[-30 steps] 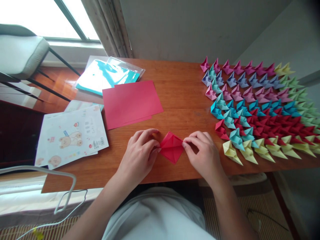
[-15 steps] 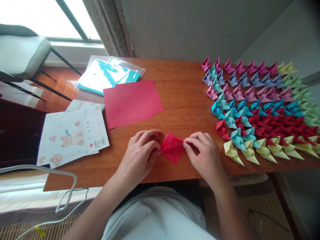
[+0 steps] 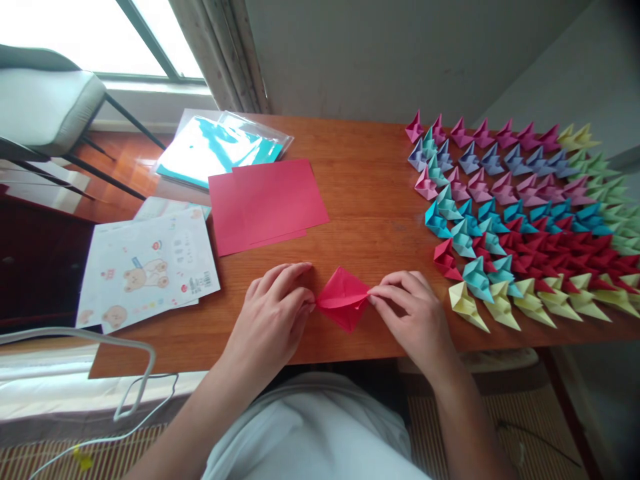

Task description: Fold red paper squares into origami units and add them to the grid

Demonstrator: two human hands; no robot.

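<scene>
A folded red paper piece, roughly diamond-shaped with a raised crease across its middle, is held between my two hands near the table's front edge. My left hand pinches its left corner between thumb and forefinger. At the opposite corner, the fingertips of my right hand are closed on the paper. Beyond my left hand lie flat red paper sheets, partly overlapping. Right of my right hand stand rows of folded paper pieces in yellow, red, blue, pink, purple and green.
White bear-printed packets lie at the left of the wooden table. Behind them is a clear plastic pack with turquoise paper. A white bent tube crosses the left front corner. A chair stands by the window.
The red paper has opened out between my hands, its middle crease now stretched straight. My hands have moved slightly apart, both still pinching its corners.
</scene>
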